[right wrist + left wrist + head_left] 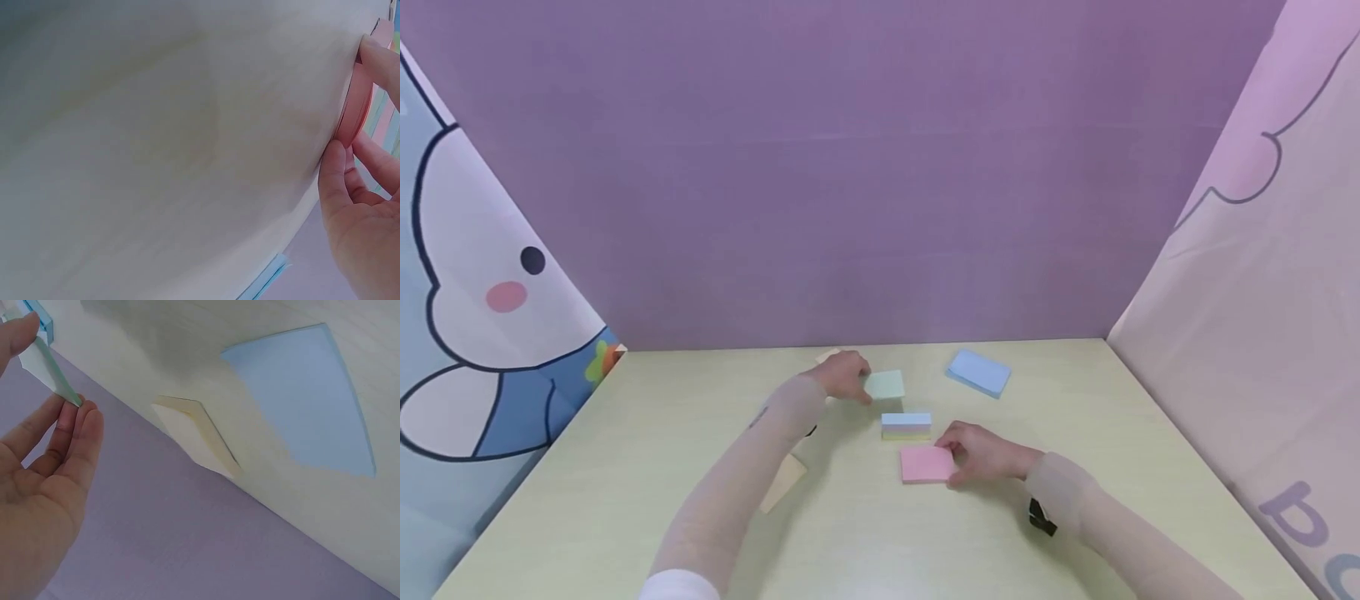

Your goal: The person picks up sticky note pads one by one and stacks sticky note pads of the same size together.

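In the head view my left hand (pixel 844 376) pinches a pale green pad (pixel 886 385) at its left edge, and the left wrist view shows the green pad (pixel 50 372) between thumb and fingers. My right hand (pixel 983 453) grips the right edge of a pink pad (pixel 925 465) low at the table; in the right wrist view the pink pad (pixel 358 103) lies between thumb and fingertips. Between the two hands stands a stack of pads (pixel 906 426), blue on top, with purple and yellow layers below.
A blue pad (pixel 980 372) lies at the back right. One orange-yellow pad (pixel 783 482) is partly behind the left forearm, and another pale yellow pad (pixel 197 437) lies near the table's back edge. A purple wall (pixel 880 183) rises behind the table.
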`<state>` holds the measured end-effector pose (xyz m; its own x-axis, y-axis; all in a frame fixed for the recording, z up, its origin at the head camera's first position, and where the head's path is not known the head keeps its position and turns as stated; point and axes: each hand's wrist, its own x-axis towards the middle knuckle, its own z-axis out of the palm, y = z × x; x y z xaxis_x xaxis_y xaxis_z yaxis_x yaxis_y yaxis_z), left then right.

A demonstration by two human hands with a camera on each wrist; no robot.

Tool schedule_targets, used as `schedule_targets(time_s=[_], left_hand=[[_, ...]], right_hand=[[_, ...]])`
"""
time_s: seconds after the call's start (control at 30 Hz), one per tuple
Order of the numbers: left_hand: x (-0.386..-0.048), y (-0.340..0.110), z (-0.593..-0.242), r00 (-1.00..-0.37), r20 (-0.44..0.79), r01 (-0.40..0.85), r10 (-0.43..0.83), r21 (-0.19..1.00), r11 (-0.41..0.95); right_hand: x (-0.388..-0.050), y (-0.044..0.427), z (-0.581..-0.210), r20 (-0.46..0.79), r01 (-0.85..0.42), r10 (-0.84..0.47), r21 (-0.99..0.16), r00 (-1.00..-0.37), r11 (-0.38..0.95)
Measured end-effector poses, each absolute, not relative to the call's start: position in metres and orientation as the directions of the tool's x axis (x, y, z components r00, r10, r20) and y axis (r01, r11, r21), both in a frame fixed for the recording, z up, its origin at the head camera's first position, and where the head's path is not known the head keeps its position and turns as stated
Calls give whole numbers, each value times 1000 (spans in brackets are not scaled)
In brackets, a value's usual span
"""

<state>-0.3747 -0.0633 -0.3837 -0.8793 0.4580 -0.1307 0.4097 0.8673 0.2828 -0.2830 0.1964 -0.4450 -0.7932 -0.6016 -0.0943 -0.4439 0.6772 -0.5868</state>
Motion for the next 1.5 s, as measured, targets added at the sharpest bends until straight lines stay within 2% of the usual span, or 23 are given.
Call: schedule_targets(time_s=[0.53,0.97,1.5], left_hand=[[-342,-48,-359,-827,-96,517,553,255,817],[-316,-42,-361,-793,-58,584,607,215,783],[-285,-41,-375,-783,-38,592,620,257,764]], right_hand=[[-289,198,-446,-90,-447,-602,-585,-793,676],[-291,198,-445,-84,-452,-604,-584,-793,674],[-292,198,-446,-77,-452,-598,-580,-798,678]])
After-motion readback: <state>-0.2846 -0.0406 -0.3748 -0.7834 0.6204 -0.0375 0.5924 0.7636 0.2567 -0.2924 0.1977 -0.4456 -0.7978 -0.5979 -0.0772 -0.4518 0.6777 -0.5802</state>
